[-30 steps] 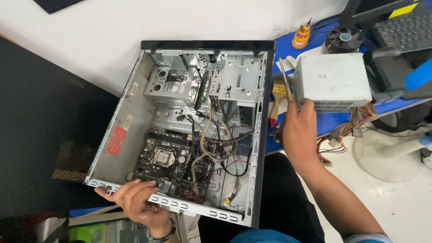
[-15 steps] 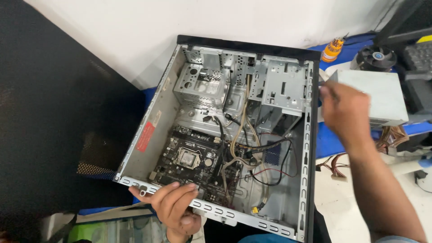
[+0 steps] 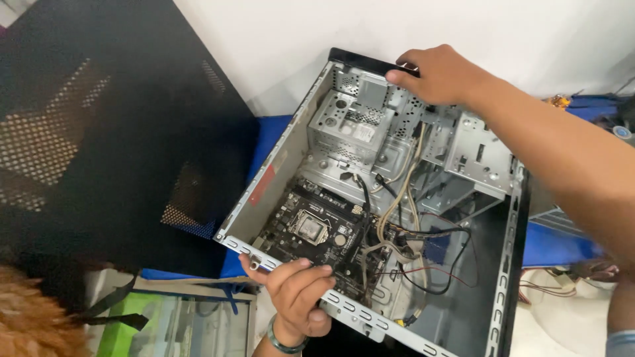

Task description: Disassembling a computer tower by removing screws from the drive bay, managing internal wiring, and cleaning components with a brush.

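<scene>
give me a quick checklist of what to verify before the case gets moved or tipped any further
1. Left hand on the near rim of the open computer case: ok, fingers curl over the perforated edge.
2. Right hand on the far black edge: ok, fingers rest on top; how firm the hold is, cannot tell.
3. Loose cables inside: not ok, they hang free across the middle and could snag.
4. Motherboard seated: cannot tell, screws too small to see.
5. Drive cage fixed: cannot tell.
6. Blue bench surface beside the case: not ok, wires lie at its right edge.
</scene>
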